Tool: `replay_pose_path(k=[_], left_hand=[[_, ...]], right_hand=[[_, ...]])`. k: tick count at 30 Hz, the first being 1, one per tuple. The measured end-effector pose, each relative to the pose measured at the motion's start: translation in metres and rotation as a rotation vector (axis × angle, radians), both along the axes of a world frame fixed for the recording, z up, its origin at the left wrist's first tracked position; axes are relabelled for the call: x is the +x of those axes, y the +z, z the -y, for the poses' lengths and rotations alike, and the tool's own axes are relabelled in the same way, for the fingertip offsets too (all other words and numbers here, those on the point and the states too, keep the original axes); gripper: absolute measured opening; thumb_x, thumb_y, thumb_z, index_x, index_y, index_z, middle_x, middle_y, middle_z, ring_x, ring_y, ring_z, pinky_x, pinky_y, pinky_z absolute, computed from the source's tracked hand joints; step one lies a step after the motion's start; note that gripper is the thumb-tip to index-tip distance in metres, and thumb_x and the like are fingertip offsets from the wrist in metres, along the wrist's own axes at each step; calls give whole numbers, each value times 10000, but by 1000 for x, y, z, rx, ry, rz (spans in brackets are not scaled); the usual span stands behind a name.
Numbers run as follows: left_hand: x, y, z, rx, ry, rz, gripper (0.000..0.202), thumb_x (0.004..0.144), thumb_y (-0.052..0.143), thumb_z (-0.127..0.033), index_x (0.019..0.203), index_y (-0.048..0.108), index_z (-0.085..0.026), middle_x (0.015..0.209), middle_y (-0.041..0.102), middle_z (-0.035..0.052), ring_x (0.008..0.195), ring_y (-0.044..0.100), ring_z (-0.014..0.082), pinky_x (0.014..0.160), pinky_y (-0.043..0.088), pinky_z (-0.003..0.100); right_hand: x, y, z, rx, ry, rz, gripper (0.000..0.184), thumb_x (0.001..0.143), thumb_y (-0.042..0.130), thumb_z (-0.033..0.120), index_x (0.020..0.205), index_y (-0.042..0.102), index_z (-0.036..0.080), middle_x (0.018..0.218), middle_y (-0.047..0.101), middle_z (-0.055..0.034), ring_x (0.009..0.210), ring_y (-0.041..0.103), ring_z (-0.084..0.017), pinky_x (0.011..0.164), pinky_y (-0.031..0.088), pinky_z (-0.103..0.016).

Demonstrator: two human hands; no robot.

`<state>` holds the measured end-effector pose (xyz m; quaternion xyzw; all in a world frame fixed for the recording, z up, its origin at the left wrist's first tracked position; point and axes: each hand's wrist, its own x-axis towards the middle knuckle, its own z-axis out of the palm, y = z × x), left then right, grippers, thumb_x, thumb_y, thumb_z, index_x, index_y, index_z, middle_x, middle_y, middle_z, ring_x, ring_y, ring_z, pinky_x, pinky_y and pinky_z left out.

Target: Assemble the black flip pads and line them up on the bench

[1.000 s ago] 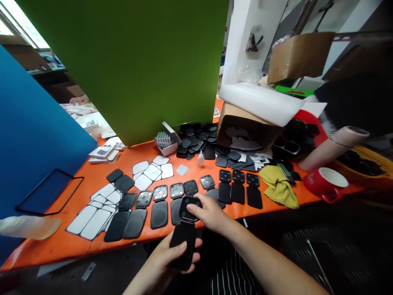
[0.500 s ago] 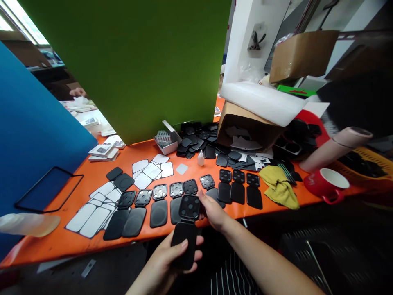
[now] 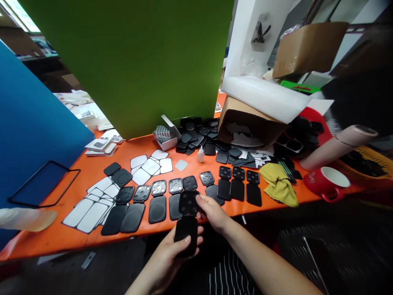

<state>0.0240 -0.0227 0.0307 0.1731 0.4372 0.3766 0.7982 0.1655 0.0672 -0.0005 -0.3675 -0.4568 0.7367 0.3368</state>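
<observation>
My left hand (image 3: 172,256) is wrapped round the lower half of a black hinged case (image 3: 186,223), held just in front of the orange table (image 3: 61,241). Its upper flap, with round recesses, stands open above my thumb. My right hand (image 3: 213,213) pinches the right edge of that flap. Just beyond, a row of similar open black cases (image 3: 158,200) lies along the table's front edge, some with silver-coloured inserts.
White backed pads (image 3: 92,207) lie at the left. A heap of black parts (image 3: 196,139), a small glue bottle (image 3: 200,155) and a cardboard box (image 3: 245,127) sit behind. A yellow cloth (image 3: 278,184) and a red cup (image 3: 325,185) are at the right. Green and blue boards stand behind.
My right hand slid from the top of the flap to its right edge. The case has risen slightly toward the table's edge. The view shifted a little.
</observation>
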Motion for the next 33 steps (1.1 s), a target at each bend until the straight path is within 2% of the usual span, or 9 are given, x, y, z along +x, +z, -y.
replay_pose_path(k=[10, 15, 17, 20, 22, 25, 28, 30, 33], left_hand=[[4, 0, -1, -53, 42, 79, 382, 824, 508, -239, 1197, 489, -156, 1206, 535, 153, 1065, 522, 283, 901, 375, 426], [9, -10, -2, -88, 26, 29, 399, 823, 512, -301, 1212, 473, -222, 1218, 536, 100, 1087, 509, 256, 905, 384, 388], [16, -19, -3, -55, -68, -48, 410, 814, 519, -344, 1205, 482, -225, 1200, 551, 88, 1068, 522, 244, 892, 401, 368], [29, -30, -9, 137, -336, -208, 428, 797, 527, -385, 1183, 510, -200, 1139, 592, 91, 997, 565, 245, 849, 440, 370], [39, -33, -17, 375, -471, -398, 401, 806, 501, -392, 1163, 530, -212, 1116, 607, 76, 990, 570, 236, 867, 436, 379], [54, -33, -41, 856, -549, -807, 334, 841, 430, -365, 1140, 545, -272, 1133, 599, 33, 1042, 540, 206, 928, 396, 376], [72, -36, -78, 1258, -597, -1178, 340, 863, 373, -317, 1164, 524, -274, 1241, 519, 35, 1153, 446, 212, 973, 346, 402], [85, -42, -101, 1370, -615, -1388, 370, 859, 376, -322, 1207, 486, -262, 1343, 404, 49, 1242, 323, 250, 1003, 276, 462], [103, -52, -123, 1364, -603, -1511, 494, 825, 428, -387, 1289, 387, -222, 1401, 293, 94, 1277, 219, 323, 993, 191, 564]], right_hand=[[0, -8, 1, -117, -46, -32, 366, 778, 487, 519, 688, 463, 165, 471, 425, 67, 403, 347, -46, 421, 233, -175], [6, -3, 10, -93, -65, 26, 354, 714, 590, 483, 827, 562, 149, 627, 532, 25, 520, 469, -80, 503, 352, -206], [16, -1, 13, -74, -99, 50, 356, 723, 580, 484, 824, 577, 142, 654, 553, 11, 548, 489, -92, 529, 373, -219], [49, 1, 13, -43, -245, 53, 344, 765, 537, 478, 838, 587, 146, 711, 595, -8, 626, 534, -119, 603, 410, -246], [82, 3, 10, -16, -379, 85, 335, 783, 516, 470, 873, 597, 158, 800, 629, -27, 749, 571, -159, 709, 427, -287], [137, 7, 3, -4, -589, 209, 328, 765, 540, 464, 906, 622, 179, 931, 648, -50, 958, 552, -216, 862, 388, -337], [179, 9, -7, -37, -753, 269, 315, 702, 608, 460, 866, 650, 195, 975, 653, -60, 1033, 528, -245, 906, 374, -346], [191, 8, -14, -41, -778, 252, 310, 675, 634, 459, 841, 657, 198, 950, 663, -58, 1020, 540, -250, 914, 376, -354], [188, 6, -23, -22, -663, 189, 336, 704, 595, 477, 872, 651, 191, 911, 672, -60, 949, 582, -244, 892, 395, -379]])
